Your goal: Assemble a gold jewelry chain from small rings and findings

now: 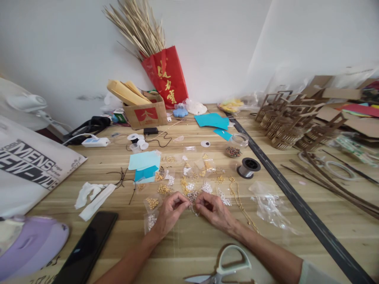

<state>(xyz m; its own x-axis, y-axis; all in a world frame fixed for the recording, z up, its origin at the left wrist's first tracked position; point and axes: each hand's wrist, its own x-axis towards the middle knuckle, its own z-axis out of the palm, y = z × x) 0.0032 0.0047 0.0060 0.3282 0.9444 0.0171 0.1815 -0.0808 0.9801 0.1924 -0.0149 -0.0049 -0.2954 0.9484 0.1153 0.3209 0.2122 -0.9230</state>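
My left hand (172, 213) is closed in a pinch, thumb against forefinger, over the middle of the table. Facing it a short way to the right, my right hand (215, 212) pinches too. Between the fingertips hangs a thin silver-coloured chain (194, 212), small and partly hidden by the fingers. Just beyond the hands lie heaps of gold beads (163, 189), silver beads (206, 187) and dark metal beads (193, 195), several on small clear bags. A gold chain (240, 203) stretches along the right forearm.
Scissors (232, 262) lie in front, near the right forearm. A wire spool (248, 168) stands beyond the right hand, beside crumpled plastic bags (271, 205). Blue cards (145, 161) are at back left, a phone (87, 246) at left. Woven baskets (286, 126) crowd the far right.
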